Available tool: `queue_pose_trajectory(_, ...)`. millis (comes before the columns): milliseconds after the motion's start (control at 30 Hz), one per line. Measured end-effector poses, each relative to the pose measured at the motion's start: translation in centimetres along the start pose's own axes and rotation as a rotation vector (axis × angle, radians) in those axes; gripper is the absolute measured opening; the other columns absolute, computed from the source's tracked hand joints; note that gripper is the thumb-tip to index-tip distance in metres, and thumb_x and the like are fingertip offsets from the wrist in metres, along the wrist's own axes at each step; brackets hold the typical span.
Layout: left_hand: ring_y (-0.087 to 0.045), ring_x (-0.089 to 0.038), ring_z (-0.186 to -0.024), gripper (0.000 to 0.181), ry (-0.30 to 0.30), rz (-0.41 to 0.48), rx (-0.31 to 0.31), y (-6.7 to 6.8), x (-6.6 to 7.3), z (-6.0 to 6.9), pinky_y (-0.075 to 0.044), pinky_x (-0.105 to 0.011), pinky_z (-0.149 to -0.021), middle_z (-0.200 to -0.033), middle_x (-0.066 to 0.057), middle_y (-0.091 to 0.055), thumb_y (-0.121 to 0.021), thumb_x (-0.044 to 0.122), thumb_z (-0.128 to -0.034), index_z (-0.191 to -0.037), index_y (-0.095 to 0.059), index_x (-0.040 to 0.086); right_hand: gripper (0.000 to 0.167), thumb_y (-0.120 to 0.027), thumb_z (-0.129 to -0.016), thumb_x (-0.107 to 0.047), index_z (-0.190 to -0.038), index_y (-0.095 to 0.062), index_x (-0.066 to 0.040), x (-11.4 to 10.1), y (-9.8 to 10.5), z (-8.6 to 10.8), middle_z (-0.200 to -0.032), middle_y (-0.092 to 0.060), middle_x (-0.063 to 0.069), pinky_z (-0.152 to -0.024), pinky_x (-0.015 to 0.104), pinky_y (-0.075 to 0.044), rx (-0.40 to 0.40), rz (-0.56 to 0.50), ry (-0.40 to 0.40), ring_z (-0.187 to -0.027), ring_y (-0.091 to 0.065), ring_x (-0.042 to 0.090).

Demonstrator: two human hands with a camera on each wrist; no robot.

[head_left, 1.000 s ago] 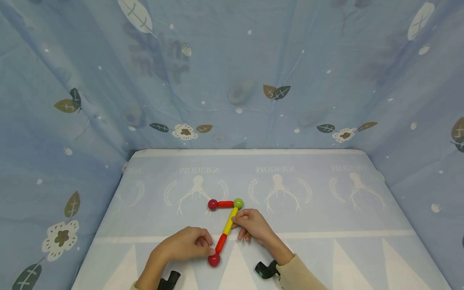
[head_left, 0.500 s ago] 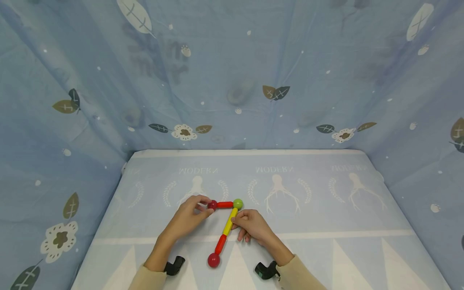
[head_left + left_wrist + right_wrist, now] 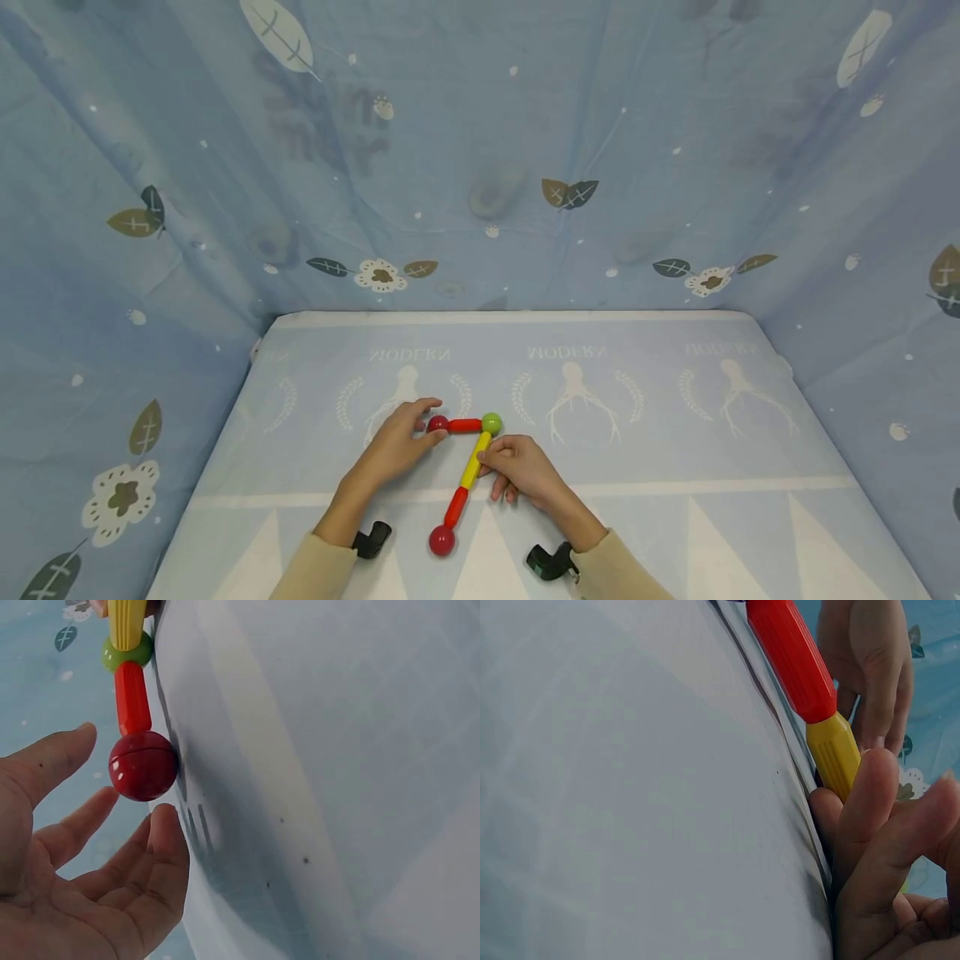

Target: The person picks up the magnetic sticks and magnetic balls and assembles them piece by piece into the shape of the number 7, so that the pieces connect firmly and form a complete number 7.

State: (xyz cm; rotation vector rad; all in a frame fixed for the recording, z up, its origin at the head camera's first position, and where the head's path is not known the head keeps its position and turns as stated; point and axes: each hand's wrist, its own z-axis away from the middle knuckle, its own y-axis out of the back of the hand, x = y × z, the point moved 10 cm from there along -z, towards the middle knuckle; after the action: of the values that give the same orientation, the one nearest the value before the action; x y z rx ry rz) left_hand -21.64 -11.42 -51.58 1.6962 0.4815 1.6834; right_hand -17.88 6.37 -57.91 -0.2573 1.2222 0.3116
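Note:
A joined figure of rods and balls lies on the table. Its far arm is a dark red ball [image 3: 438, 425] and a red rod [image 3: 465, 426], meeting a green ball [image 3: 491, 423]. From there a yellow rod [image 3: 476, 461] runs toward the near side, followed by a second red rod [image 3: 455, 507] and a near red ball [image 3: 442, 542]. My left hand [image 3: 396, 448] is spread around the far ball; in the left wrist view the thumb [image 3: 66, 754] stands apart from it. With thumb and fingers, my right hand [image 3: 527, 469] pinches the yellow rod.
Patterned cloth covers the table [image 3: 675, 433], and a blue printed curtain [image 3: 480, 150] rises behind and at both sides. Black wrist-worn devices show below the left forearm [image 3: 372, 540] and beside the right sleeve [image 3: 551, 562].
My left hand has left the near red ball and moved away from me to the far dark red ball, its fingers now spread wider. The right hand keeps its pinch on the yellow rod.

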Motion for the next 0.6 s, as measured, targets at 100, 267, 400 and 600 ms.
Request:
queue_pose_trajectory(100, -0.059, -0.023, -0.097, 0.051, 0.004, -0.029, -0.019, -0.37, -0.16, -0.16, -0.052, -0.042, -0.082, -0.120, -0.009, -0.060, -0.079, 0.022, -0.0883, -0.135, -0.060, 0.015, 0.025, -0.067, -0.097, -0.019, -0.100, -0.064, 0.005, -0.03, -0.03, 0.06, -0.085, -0.072, 0.016, -0.039, 0.021, -0.043, -0.002, -0.005, -0.002, -0.044, -0.060, 0.013)
queue_pose_trajectory(267, -0.059, -0.021, -0.093, 0.044, -0.011, -0.042, -0.024, -0.61, -0.08, -0.25, -0.051, -0.039, -0.077, -0.109, -0.004, -0.062, -0.078, 0.017, -0.0881, -0.129, -0.064, 0.013, 0.025, -0.067, -0.097, -0.019, -0.100, -0.063, 0.005, -0.10, -0.04, 0.08, -0.084, -0.072, 0.016, -0.039, 0.021, -0.043, 0.000, -0.009, 0.003, -0.044, -0.060, 0.013)
queue_pose_trajectory(400, -0.058, -0.021, -0.091, 0.038, -0.008, -0.050, -0.031, -0.80, -0.05, -0.26, -0.050, -0.038, -0.076, -0.105, -0.003, -0.062, -0.077, 0.015, -0.0887, -0.125, -0.066, 0.013, 0.025, -0.067, -0.097, -0.018, -0.100, -0.063, 0.006, -0.09, -0.03, 0.04, -0.084, -0.072, 0.016, -0.039, 0.020, -0.043, 0.000, -0.007, 0.007, -0.044, -0.059, 0.013)
queue_pose_trajectory(600, -0.057, -0.020, -0.089, 0.036, 0.001, -0.059, -0.033, -0.96, -0.20, -0.34, -0.050, -0.037, -0.075, -0.105, -0.003, -0.061, -0.077, 0.015, -0.0892, -0.124, -0.066, 0.013, 0.024, -0.067, -0.097, -0.018, -0.100, -0.063, 0.006, -0.08, -0.01, 0.03, -0.084, -0.072, 0.016, -0.039, 0.020, -0.043, -0.002, -0.013, 0.010, -0.044, -0.059, 0.012)
